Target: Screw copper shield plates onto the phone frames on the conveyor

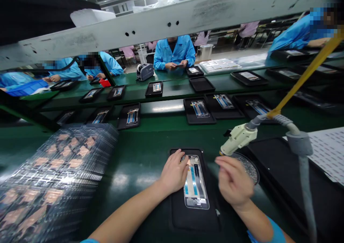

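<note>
A phone mid-frame [197, 196] with blue strips and exposed inner parts lies in a black tray [185, 218] on the bench before me. My left hand [174, 171] rests over its upper left side, fingers stretched out and touching the phone's top part. Right of the tray, my right hand [235, 182] hovers, a little blurred, with thumb and fingertips pinched together. Whatever may be between those fingertips is too small to make out. Behind this hand is a round dish [251, 167], partly hidden. A pale nozzle [238, 139] on a grey hose points down just above it.
Stacked clear plastic trays [64, 175] with copper-coloured pieces stand at left. Black trays with phone frames [132, 117] line the belt ahead. A black mat [292, 175] and a white sheet [328, 149] lie at right. A metal beam [150, 24] crosses above; co-workers [174, 53] sit opposite.
</note>
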Tool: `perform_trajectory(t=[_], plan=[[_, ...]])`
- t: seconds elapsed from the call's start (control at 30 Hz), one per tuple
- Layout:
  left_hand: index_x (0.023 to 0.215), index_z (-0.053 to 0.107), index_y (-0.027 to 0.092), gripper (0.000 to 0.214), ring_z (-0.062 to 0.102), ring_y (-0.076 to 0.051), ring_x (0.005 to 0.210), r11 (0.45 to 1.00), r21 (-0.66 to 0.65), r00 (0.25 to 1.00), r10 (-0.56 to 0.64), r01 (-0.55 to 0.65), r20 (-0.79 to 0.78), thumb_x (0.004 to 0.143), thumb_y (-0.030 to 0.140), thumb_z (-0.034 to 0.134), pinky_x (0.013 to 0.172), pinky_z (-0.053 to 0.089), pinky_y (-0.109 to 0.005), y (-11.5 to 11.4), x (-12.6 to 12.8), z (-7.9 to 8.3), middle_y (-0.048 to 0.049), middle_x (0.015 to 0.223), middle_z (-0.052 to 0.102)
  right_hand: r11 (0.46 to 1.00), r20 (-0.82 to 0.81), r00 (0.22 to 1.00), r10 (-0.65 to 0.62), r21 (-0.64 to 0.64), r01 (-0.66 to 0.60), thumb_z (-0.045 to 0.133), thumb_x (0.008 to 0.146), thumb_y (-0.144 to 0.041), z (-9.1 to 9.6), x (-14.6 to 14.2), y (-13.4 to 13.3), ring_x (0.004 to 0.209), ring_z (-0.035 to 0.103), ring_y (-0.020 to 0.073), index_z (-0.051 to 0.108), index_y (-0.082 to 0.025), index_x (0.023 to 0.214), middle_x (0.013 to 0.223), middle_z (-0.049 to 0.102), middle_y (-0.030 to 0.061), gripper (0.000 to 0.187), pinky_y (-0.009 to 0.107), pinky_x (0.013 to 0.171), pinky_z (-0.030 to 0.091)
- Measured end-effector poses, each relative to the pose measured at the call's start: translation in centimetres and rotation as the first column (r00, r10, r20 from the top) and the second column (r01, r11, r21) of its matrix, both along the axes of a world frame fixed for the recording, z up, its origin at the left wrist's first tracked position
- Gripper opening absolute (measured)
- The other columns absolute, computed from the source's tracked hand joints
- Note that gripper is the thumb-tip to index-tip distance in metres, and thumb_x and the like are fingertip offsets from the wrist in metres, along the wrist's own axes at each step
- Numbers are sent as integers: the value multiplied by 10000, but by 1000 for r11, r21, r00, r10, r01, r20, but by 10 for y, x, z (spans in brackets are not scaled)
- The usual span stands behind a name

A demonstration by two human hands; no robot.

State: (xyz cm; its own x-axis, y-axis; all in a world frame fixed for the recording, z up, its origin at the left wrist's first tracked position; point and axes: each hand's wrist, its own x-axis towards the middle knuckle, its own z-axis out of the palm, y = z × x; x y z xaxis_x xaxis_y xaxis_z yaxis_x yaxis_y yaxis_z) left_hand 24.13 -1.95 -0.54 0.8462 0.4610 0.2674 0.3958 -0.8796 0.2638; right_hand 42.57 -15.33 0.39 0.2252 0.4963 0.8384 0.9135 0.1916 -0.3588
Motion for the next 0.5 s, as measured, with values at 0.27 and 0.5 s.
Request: perform_trajectory(t=[0.27,0.5], plan=[[1407,561,104,412,392,-338,1511,999,-29,999,23,-25,-48,1029,245,474,1194,413,-525,-8,2,0,-183,1462,576,994,-566,818,-100,-86,63,848,759,-584,43,59,32,1125,659,327,505,-188,1436,1306,613,160,857,545,982,573],[1417,555,108,432,428,-310,1489,999,-33,1000,12,-13,-29,1046,305,453,1206,388,-497,-20,9,-5,-172,1487,568,999,-716,698,14,42,23,857,745,-410,47,60,39,573,608,154,681,-129,927,870,673,74,379,284,521,518]])
